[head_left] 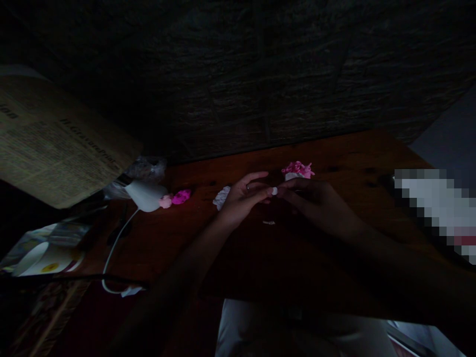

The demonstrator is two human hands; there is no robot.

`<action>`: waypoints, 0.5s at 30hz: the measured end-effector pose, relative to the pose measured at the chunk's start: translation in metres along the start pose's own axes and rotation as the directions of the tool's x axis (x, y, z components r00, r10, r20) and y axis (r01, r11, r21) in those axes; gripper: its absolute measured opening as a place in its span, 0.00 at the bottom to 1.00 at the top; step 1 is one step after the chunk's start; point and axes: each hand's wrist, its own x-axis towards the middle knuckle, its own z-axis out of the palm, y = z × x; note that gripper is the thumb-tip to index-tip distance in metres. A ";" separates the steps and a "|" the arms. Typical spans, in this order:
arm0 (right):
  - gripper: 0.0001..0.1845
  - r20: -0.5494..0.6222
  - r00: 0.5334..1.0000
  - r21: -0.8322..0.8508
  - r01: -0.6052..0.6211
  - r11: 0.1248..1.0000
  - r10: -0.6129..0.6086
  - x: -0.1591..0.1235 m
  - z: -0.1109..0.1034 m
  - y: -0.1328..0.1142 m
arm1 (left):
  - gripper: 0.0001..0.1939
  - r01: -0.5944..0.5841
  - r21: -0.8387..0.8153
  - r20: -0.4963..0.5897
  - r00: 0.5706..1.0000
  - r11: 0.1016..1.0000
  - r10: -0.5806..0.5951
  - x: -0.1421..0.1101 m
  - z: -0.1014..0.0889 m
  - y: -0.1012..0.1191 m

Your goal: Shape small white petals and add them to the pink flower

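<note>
A small white piece [274,191], too small to name, sits pinched at the fingertips where my two hands meet over the brown wooden table [238,248]. My left hand [243,196] wears a ring and grips it between thumb and finger, other fingers stretched out. From the other side, the fingers of my right hand [312,198] close on or against the same piece; the dark hides their exact contact. Just behind them lies a crumpled pink bunch [303,169] with a white part [293,176]. Beside my left wrist is a white crumpled clump [222,197]. A thin pale scrap [268,222] lies below the hands.
On the left stand a lamp with a newsprint-patterned shade [67,144] and its white base or holder [147,195], near magenta [182,197] and pale pink clumps [165,201]. A white cable [111,248] runs past a paper cup [46,260]. A pixelated pale object [439,208] lies right.
</note>
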 end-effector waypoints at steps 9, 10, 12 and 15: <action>0.23 0.022 0.997 0.085 -0.072 0.994 0.070 0.001 0.001 0.004 | 0.22 -0.038 0.077 0.019 0.999 0.996 0.036 0.002 -0.001 -0.004; 0.22 0.019 0.997 0.083 -0.072 0.994 0.071 0.001 0.001 0.005 | 0.22 -0.041 0.083 0.021 0.999 0.996 0.039 0.002 -0.001 -0.004; 0.21 0.006 0.998 0.068 -0.071 0.995 0.070 0.001 0.001 0.006 | 0.21 -0.041 0.091 0.020 0.999 0.995 0.039 0.002 -0.001 -0.004; 0.19 0.006 0.999 0.041 -0.052 0.998 0.052 0.001 0.001 0.004 | 0.20 -0.040 0.098 0.020 0.999 0.994 0.038 0.001 0.001 -0.003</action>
